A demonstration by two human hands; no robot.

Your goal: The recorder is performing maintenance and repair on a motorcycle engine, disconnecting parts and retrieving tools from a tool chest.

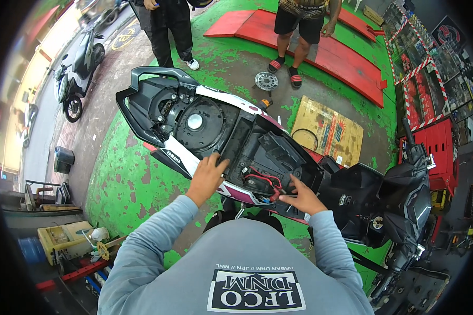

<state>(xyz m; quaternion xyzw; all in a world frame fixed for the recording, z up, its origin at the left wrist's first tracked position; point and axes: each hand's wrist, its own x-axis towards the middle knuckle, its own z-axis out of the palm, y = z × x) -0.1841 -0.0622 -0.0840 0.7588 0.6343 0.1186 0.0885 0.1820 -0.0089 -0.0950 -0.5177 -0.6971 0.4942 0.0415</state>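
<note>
A scooter with its seat off lies crosswise before me, its white side panel (pixel 231 98) facing away. A round white cap (pixel 195 121) sits in the black rear section, behind a black grab rail (pixel 127 100). My left hand (pixel 207 178) rests on the near body edge by the black crosspiece, fingers stretched and somewhat apart. Over the near side of the black storage compartment (pixel 276 147) is my right hand (pixel 304 197), its thumb and fingers spread. Red cables (pixel 264 177) run through the compartment beside its thumb. Neither hand visibly holds anything.
Two people stand beyond the scooter, near red ramps (pixel 320 55). On the green floor lie a round metal disc (pixel 266 81), an orange-and-black tool (pixel 266 103) and cardboard (pixel 347 137) bearing a black ring (pixel 305 138). A red tool cabinet (pixel 440 152) stands right; another scooter (pixel 82 63) is parked left.
</note>
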